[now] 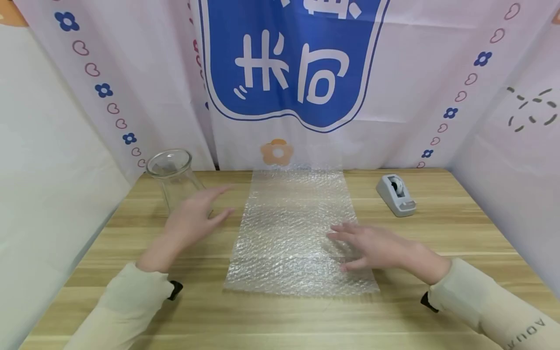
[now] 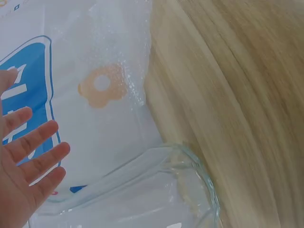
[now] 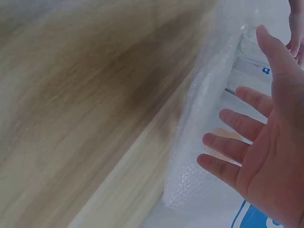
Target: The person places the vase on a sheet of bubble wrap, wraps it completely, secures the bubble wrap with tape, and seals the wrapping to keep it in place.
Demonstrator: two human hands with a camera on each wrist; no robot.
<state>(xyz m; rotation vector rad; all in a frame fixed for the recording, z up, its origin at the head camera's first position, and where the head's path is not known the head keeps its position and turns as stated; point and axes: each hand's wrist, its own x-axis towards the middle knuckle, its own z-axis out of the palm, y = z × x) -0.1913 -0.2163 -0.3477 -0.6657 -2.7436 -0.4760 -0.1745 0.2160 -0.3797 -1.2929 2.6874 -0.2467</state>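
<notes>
A sheet of clear bubble wrap (image 1: 297, 243) lies flat down the middle of the table, its far end reaching the back curtain. To its left stands a clear glass vase (image 1: 169, 165) with a wide rim. My left hand (image 1: 192, 218) is beside the vase, fingers spread; the left wrist view shows the palm holding nothing near the glass. Over the right side of the wrap is my right hand (image 1: 372, 245), slightly blurred. In the right wrist view its fingers (image 3: 232, 147) are spread and hold nothing; whether they touch the wrap I cannot tell.
A grey tape dispenser (image 1: 395, 194) with a roll of tape sits at the table's back right. Behind the wooden table (image 1: 262, 321) hangs a printed white curtain (image 1: 407, 97), with pale sheets at both sides.
</notes>
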